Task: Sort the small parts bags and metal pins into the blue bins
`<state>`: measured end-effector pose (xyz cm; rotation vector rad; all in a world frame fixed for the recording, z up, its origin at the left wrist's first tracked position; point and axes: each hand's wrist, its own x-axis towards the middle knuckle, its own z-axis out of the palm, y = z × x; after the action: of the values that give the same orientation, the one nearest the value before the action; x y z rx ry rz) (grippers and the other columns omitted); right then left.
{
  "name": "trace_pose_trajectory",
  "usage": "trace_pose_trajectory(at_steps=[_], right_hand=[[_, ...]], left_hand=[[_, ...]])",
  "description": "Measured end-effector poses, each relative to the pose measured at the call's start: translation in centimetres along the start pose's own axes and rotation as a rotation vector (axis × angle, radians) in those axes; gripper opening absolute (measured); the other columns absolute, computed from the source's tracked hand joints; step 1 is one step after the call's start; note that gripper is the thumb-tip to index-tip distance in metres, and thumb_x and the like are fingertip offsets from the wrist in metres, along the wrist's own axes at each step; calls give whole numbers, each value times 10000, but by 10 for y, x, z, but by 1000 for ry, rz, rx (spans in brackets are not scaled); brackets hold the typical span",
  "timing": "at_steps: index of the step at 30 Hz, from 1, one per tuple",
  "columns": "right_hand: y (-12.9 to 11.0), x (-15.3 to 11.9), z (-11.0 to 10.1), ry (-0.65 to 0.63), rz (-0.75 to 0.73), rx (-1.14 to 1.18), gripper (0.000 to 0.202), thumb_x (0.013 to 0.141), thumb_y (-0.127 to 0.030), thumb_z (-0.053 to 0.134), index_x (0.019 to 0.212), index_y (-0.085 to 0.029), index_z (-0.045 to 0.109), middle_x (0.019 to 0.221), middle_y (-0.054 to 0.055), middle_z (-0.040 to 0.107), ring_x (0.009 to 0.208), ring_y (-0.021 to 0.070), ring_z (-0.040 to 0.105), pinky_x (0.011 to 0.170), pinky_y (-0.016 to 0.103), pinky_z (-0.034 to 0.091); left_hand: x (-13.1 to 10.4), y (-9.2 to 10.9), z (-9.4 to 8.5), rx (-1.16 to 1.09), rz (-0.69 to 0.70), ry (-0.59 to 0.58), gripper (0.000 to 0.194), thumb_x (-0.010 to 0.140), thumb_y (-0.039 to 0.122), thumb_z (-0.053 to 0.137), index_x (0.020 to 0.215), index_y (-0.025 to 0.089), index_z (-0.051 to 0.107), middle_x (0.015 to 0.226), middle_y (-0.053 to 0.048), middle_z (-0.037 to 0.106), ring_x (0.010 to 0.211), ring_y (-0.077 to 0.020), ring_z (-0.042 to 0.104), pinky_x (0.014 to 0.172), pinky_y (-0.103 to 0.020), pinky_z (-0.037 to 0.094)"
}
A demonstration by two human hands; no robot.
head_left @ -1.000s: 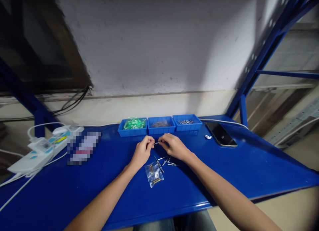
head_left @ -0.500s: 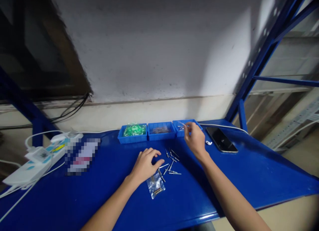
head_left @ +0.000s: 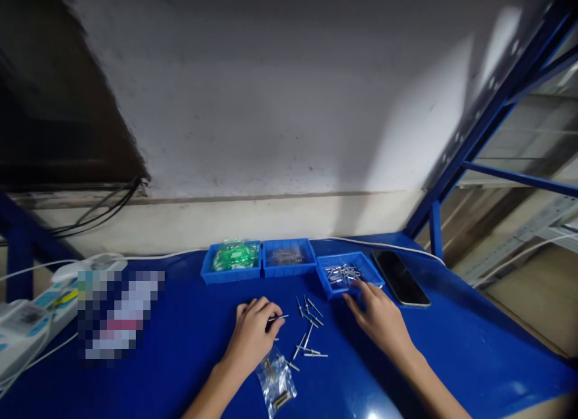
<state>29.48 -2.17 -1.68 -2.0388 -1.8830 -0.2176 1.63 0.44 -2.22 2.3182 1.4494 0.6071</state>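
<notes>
Left hand [head_left: 251, 338] fingers pinch a thin metal pin [head_left: 277, 318] — right hand [head_left: 382, 318] fingers spread on blue plastic tray [head_left: 333, 285].

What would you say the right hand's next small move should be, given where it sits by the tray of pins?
Probably to close the fingers on one pin. The right hand rests at the near edge of the rightmost blue tray, fingertips touching the metal pins inside, but none looks gripped. The left hand already pinches one pin above the loose pins on the table.
</notes>
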Motion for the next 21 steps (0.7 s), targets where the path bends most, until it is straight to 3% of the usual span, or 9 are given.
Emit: trace_pose_trajectory(at_steps=[4,7,10,13,17,21], right_hand=[[2,5,-17,-57,-52,50,368,890,-453,409,1037,-182,611,864,81,655,797,223,630,663,301,458],[-3,34,-37,-57,-63,143,348,899,-437,400,1004,-199,631,808,58,647,706,182,618,626,278,450],[-10,61,-48,21,-98,145,333,908,-404,399,993,-186,636,824,71,647,758,193,607,682,295,447],[-16,66,-40,41,-197,126,316,907,-409,420,991,-197,638,883,77,649,818,209,590,765,332,422],[-27,42,-16,84,-227,116,280,896,-406,455,938,-206,645,881,73,639,853,230,551,739,350,381],[-60,21,-5,149,-350,223,241,910,-333,440,967,-179,617,877,80,621,857,214,517,760,347,350]], left_hand=[[-1,-1,0,-16,-13,-15,136,844,241,488,869,275,617,907,7,620,896,-192,555,817,-364,294],[0,-2,1,-33,-27,-31,147,850,238,474,868,273,615,907,3,625,897,-191,561,821,-371,296],[2,-4,2,-49,-38,-37,158,856,227,463,862,270,615,910,4,632,885,-182,576,819,-371,305],[2,-5,3,-45,-33,-23,170,860,222,460,856,274,622,901,8,638,880,-181,584,825,-376,314],[3,-9,5,-85,-23,27,174,872,251,453,847,263,625,876,-2,652,860,-186,596,815,-368,352],[6,-15,7,-261,-44,142,161,870,318,458,902,237,594,840,-13,655,813,-179,615,772,-312,430]])
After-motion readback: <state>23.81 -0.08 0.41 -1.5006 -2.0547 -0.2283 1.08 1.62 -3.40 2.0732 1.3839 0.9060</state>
